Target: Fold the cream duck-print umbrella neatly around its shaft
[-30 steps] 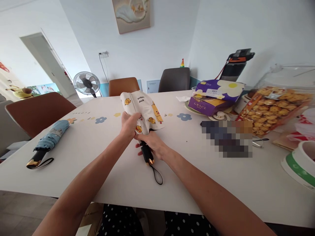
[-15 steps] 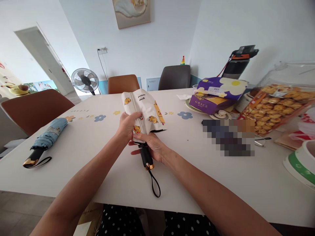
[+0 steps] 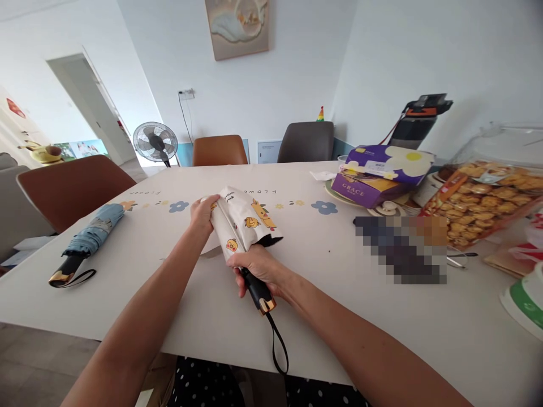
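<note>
"Wrist strap (image 3: 271,323) has dropped to the table's (image 3: 131,249) near edge. Fingers?"

"My right hand (image 3: 259,265) grips the yellow-duck umbrella (image 3: 237,226) over the table, where handle (image 3: 257,290) meets canopy (image 3: 235,217); beyond, I've shifted my left hand (image 3: 201,213) up, pinching the canopy's far left edge."

"Room?"

"Leftward, to the folded blue umbrella (image 3: 94,233), well apart."

Left hand (image 3: 201,216) partly hidden by white umbrella (image 3: 236,221) — dark item (image 3: 401,249) pixelated.
</note>
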The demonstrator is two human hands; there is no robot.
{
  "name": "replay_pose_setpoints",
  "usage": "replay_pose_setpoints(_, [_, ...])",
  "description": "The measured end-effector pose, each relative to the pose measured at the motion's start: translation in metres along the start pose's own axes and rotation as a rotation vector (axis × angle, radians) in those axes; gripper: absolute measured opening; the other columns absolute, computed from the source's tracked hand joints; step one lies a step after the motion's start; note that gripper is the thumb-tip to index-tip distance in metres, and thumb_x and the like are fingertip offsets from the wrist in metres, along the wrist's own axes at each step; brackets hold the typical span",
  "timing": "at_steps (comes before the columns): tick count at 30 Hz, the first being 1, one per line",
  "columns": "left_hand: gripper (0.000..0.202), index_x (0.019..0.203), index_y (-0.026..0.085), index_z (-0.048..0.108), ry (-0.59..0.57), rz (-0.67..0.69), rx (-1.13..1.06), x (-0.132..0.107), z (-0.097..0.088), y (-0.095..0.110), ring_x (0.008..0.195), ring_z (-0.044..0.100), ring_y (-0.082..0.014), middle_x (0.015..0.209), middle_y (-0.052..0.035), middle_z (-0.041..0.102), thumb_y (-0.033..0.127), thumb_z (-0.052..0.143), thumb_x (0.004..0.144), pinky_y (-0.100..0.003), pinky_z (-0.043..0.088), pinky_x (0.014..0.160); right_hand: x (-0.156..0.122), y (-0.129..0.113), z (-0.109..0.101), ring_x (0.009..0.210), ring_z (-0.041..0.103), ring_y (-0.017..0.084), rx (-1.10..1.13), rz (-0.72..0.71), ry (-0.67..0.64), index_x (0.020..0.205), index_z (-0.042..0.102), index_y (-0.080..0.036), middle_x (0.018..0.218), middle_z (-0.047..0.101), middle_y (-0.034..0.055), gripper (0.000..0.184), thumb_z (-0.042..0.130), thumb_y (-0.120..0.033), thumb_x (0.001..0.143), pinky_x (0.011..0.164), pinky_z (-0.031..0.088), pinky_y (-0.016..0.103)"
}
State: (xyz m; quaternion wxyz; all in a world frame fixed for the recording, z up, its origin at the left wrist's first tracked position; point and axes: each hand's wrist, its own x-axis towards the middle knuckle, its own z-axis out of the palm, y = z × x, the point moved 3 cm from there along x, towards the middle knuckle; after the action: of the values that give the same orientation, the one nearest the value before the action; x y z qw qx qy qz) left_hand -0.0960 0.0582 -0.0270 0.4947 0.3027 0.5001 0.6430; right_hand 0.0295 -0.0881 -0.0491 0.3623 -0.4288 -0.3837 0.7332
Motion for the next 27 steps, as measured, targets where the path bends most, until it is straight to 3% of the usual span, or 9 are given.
replay_pose_setpoints(3, [0.030, 0.085, 0.017, 0.049, 0.136, 0.088, -0.035, 0.025, -0.021, 0.002, 0.062, 0.058, -0.0096, 0.072, 0.0007, 0.055, 0.007, 0.063, 0.060, -0.024, 0.052, 0.064, 0.004, 0.003, -0.003, 0.038, 0.045, 0.008, 0.043, -0.019, -0.007, 0.063, 0.050, -0.012, 0.053, 0.048, -0.0037, 0.011, 0.061, -0.016, 0.065, 0.036, 0.052, 0.031])
replay_pose_setpoints(7, [0.017, 0.079, 0.015, 0.047, 0.108, 0.044, 0.018, 0.036, -0.035, -0.008, 0.067, 0.060, -0.0091, 0.079, -0.0039, 0.055, 0.006, 0.053, 0.067, -0.025, 0.051, 0.072, 0.005, -0.009, -0.014, 0.032, 0.041, 0.008, 0.065, -0.194, 0.160, 0.057, 0.047, -0.015, 0.045, 0.044, -0.0053, 0.014, 0.058, -0.019, 0.064, 0.029, 0.045, 0.025])
replay_pose_setpoints(10, [0.017, 0.082, 0.016, 0.049, 0.016, 0.036, 0.105, 0.030, -0.031, -0.021, 0.071, 0.061, -0.0110, 0.087, -0.0061, 0.058, 0.012, 0.058, 0.068, -0.029, 0.050, 0.077, -0.001, -0.025, -0.024, 0.027, 0.041, 0.010, -0.038, -0.312, 0.311, 0.050, 0.042, -0.018, 0.034, 0.041, -0.0047, 0.020, 0.054, -0.021, 0.066, 0.027, 0.036, 0.021])
replay_pose_setpoints(14, [0.028, 0.089, 0.017, 0.056, -0.140, 0.069, 0.216, 0.014, -0.015, -0.033, 0.084, 0.062, -0.0160, 0.094, -0.0069, 0.062, 0.020, 0.067, 0.064, -0.033, 0.048, 0.083, -0.016, -0.046, -0.033, 0.028, 0.040, 0.007, -0.191, -0.459, 0.531, 0.041, 0.038, -0.018, 0.030, 0.042, -0.0026, 0.029, 0.051, -0.021, 0.067, 0.035, 0.040, 0.019])
replay_pose_setpoints(17, [0.030, 0.091, 0.017, 0.058, -0.220, 0.083, 0.261, 0.004, -0.006, -0.037, 0.086, 0.062, -0.0179, 0.098, -0.0081, 0.063, 0.025, 0.069, 0.064, -0.034, 0.048, 0.083, -0.021, -0.051, -0.037, 0.031, 0.041, 0.007, -0.268, -0.445, 0.675, 0.039, 0.038, -0.018, 0.031, 0.042, -0.0021, 0.032, 0.051, -0.023, 0.068, 0.037, 0.042, 0.018])
replay_pose_setpoints(19, [0.029, 0.091, 0.017, 0.058, -0.238, 0.081, 0.273, 0.000, -0.004, -0.039, 0.084, 0.062, -0.0184, 0.100, -0.0096, 0.062, 0.027, 0.068, 0.065, -0.034, 0.050, 0.079, -0.017, -0.047, -0.036, 0.030, 0.041, 0.008, -0.231, -0.368, 0.623, 0.044, 0.041, -0.018, 0.033, 0.043, -0.0029, 0.026, 0.052, -0.021, 0.067, 0.034, 0.041, 0.020])
replay_pose_setpoints(22, [0.027, 0.089, 0.016, 0.054, -0.193, 0.075, 0.287, 0.001, -0.008, -0.038, 0.081, 0.063, -0.0178, 0.103, -0.0112, 0.060, 0.025, 0.065, 0.066, -0.034, 0.052, 0.074, -0.005, -0.031, -0.029, 0.031, 0.040, 0.009, -0.065, -0.202, 0.430, 0.054, 0.046, -0.016, 0.039, 0.043, -0.0040, 0.015, 0.055, -0.016, 0.066, 0.028, 0.041, 0.024])
replay_pose_setpoints(24, [0.023, 0.088, 0.016, 0.051, -0.127, 0.082, 0.304, 0.005, -0.013, -0.034, 0.079, 0.062, -0.0170, 0.102, -0.0117, 0.059, 0.021, 0.061, 0.067, -0.034, 0.052, 0.072, 0.001, -0.017, -0.024, 0.034, 0.041, 0.008, 0.032, -0.069, 0.341, 0.059, 0.048, -0.014, 0.045, 0.044, -0.0040, 0.011, 0.056, -0.013, 0.067, 0.031, 0.048, 0.027])
replay_pose_setpoints(27, [0.022, 0.088, 0.017, 0.049, -0.047, 0.132, 0.332, 0.008, -0.016, -0.025, 0.082, 0.060, -0.0167, 0.101, -0.0101, 0.059, 0.015, 0.055, 0.067, -0.033, 0.051, 0.074, 0.005, -0.004, -0.018, 0.037, 0.042, 0.007, 0.098, 0.009, 0.221, 0.067, 0.051, -0.012, 0.050, 0.045, -0.0041, 0.007, 0.057, -0.012, 0.070, 0.036, 0.053, 0.030])
